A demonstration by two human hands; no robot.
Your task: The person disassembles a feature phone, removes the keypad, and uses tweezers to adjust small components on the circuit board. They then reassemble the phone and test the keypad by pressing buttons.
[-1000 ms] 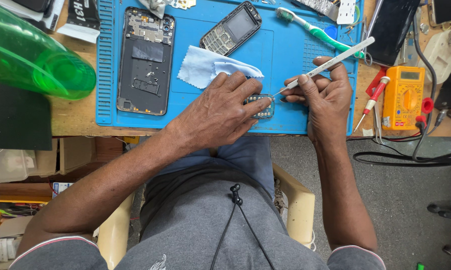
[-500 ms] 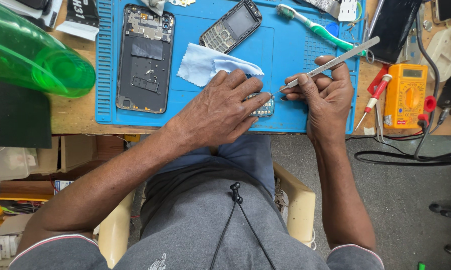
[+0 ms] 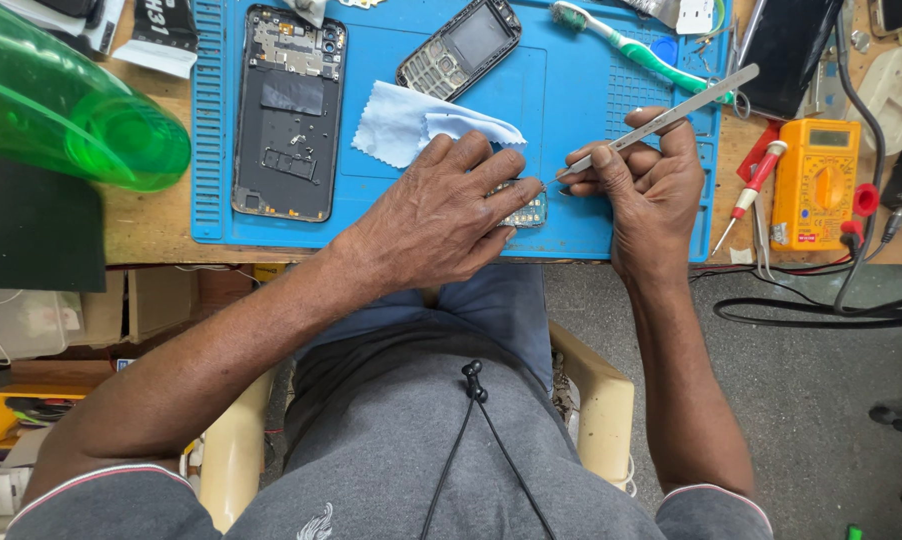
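My left hand lies flat on a small keypad circuit board, pressing it onto the blue work mat; most of the board is hidden under my fingers. Grey metal tweezers are gripped in my right hand, their tip touching the board's upper edge beside my left fingertips. A light blue cloth rests just behind my left hand.
An opened smartphone body and a keypad phone shell lie on the mat. A green-white toothbrush lies at the back, an orange multimeter and a red screwdriver at right, a green bottle at left.
The tweezers' tip has stayed at the board while my right hand tilted them slightly. My left hand keeps pressing the board. The view has shifted a little.
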